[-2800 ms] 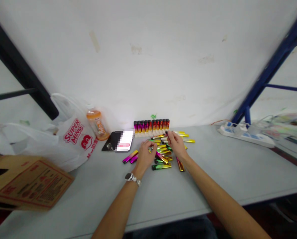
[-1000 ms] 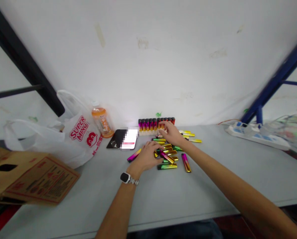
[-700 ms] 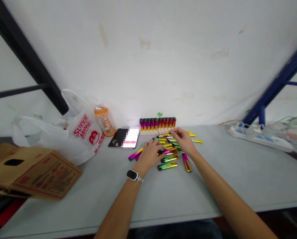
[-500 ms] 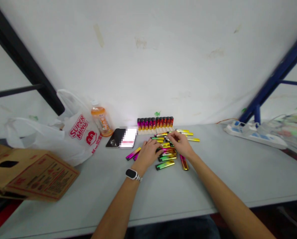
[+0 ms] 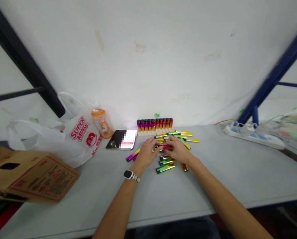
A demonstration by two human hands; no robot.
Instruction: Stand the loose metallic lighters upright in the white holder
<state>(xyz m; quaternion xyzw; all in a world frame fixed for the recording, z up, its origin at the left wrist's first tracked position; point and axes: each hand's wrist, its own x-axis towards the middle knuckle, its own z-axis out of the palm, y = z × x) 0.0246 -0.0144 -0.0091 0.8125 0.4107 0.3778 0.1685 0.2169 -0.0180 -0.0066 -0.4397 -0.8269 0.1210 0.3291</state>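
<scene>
Between my two hands is a shiny magenta-and-red lighter [image 5: 166,147], lying sideways over the pile. My right hand [image 5: 179,150] grips its right part with bent fingers. At its left end the fingertips of my left hand [image 5: 147,152] are pinched on it. Green-and-yellow lighters [image 5: 165,168] lie loose below my fingers, and more yellow ones [image 5: 193,140] are strewn to the right. Purple lighters [image 5: 132,155] rest left of my left wrist, partly hidden. Behind the pile, a row of purple and red lighters [image 5: 155,124] stands upright in a pale holder [image 5: 145,133].
Left of the lighters lies a tablet [image 5: 115,139] with a blurred, lit part. An orange drink bottle [image 5: 102,121], a white plastic bag [image 5: 75,139] and a cardboard box [image 5: 38,176] stand farther left. A white power strip [image 5: 255,136] lies at the right. The wall closes off the back.
My right hand has come down and toward my left hand, and both now meet at the magenta-and-red lighter. Some lighters in the pile have shifted.
</scene>
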